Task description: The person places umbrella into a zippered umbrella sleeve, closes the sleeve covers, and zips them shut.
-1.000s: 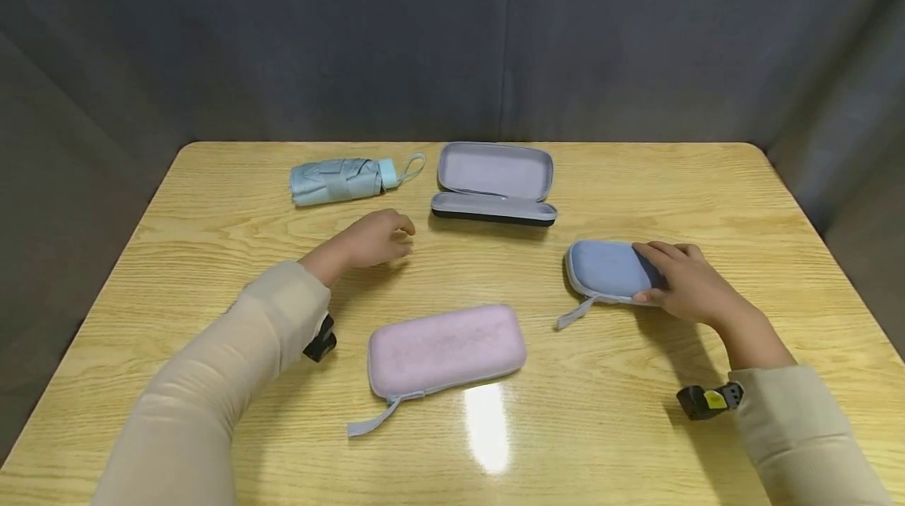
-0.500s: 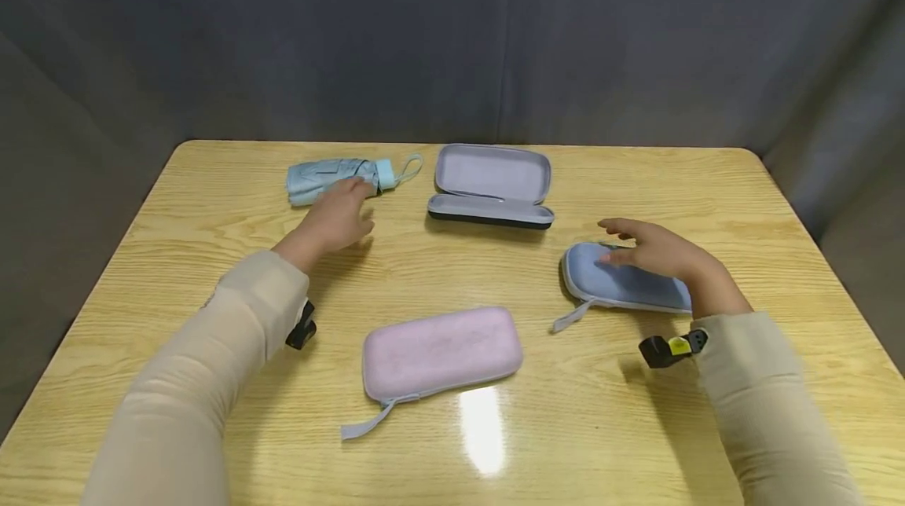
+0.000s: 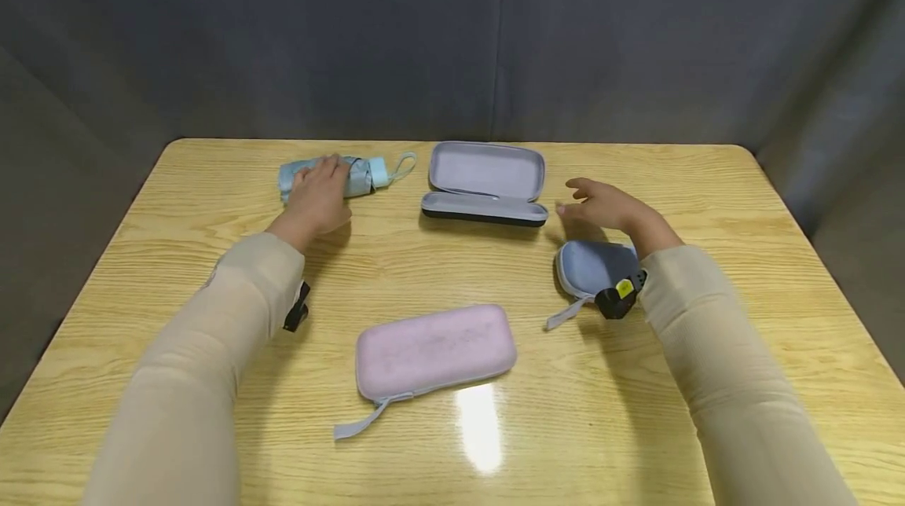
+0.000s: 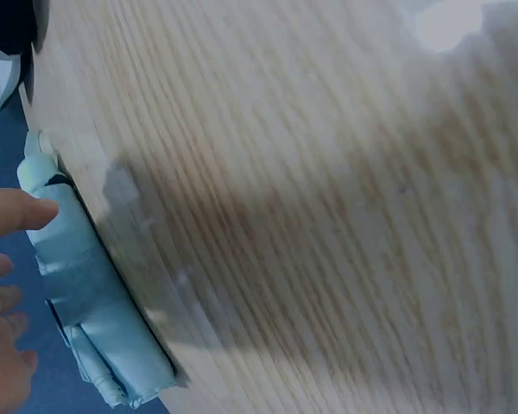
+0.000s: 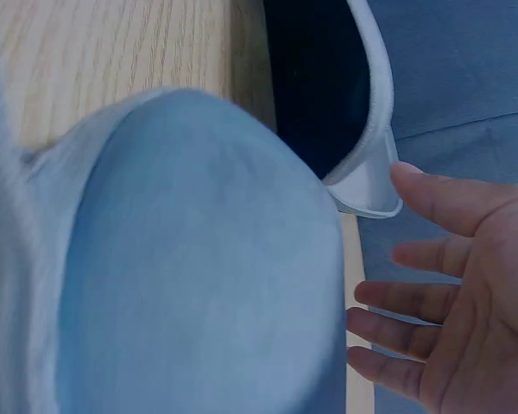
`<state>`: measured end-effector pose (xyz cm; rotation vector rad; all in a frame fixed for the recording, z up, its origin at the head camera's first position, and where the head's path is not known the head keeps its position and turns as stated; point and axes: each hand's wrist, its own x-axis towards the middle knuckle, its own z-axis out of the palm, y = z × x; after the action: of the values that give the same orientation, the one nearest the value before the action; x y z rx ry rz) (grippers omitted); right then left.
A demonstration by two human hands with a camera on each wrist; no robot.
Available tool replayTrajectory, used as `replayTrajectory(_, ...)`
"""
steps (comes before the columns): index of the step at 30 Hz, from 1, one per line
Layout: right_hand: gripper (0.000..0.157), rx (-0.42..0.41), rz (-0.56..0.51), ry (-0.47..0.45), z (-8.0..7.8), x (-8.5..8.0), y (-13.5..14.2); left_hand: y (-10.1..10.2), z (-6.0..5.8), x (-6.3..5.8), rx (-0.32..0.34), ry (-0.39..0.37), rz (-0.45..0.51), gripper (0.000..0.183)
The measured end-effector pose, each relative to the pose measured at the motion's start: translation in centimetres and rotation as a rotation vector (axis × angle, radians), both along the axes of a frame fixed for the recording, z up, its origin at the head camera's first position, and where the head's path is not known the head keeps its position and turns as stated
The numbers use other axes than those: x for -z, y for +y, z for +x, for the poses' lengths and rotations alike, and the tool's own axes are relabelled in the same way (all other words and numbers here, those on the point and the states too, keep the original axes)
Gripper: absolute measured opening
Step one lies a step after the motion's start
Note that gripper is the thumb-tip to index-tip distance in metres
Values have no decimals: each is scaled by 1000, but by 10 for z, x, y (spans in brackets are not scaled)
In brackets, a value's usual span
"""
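Observation:
My left hand [image 3: 320, 198] is over the folded light-blue umbrella [image 3: 361, 177] at the back left, covering its middle. In the left wrist view, the thumb and fingers are apart above the umbrella [image 4: 99, 289]; whether they touch it I cannot tell. Just right of the open glasses case [image 3: 488, 170], which has a grey lining and black base, my right hand [image 3: 606, 206] hovers with its fingers spread, holding nothing. Beneath my right wrist lies a closed blue zip case [image 3: 594, 266], partly hidden by the wrist camera and sleeve.
A closed pink zip case [image 3: 437, 350] with a grey pull strap lies at the front middle of the wooden table [image 3: 396, 270]. Dark grey curtains [image 3: 339, 34] hang behind the table and at its sides.
My left hand has moved back and left, from in front of the umbrella to over it. The right hand has left the blue case and moved forward and left toward the open case.

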<state>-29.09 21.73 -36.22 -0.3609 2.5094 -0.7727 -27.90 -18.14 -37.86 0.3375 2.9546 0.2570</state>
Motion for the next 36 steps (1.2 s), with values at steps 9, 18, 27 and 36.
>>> replayTrajectory(9,68,103,6,-11,-22,5,-20,-2,-5,0,-54,-65,-37,70)
replayTrajectory(18,72,157,24,-16,-34,8,-30,4,-15,-1,-62,-84,-53,70)
replayTrajectory(27,75,238,-40,-22,-37,16,-37,12,-21,4,-73,-113,-81,66)
replayTrajectory(36,62,345,-148,22,-33,25,-40,10,-8,12,-75,-15,-116,61)
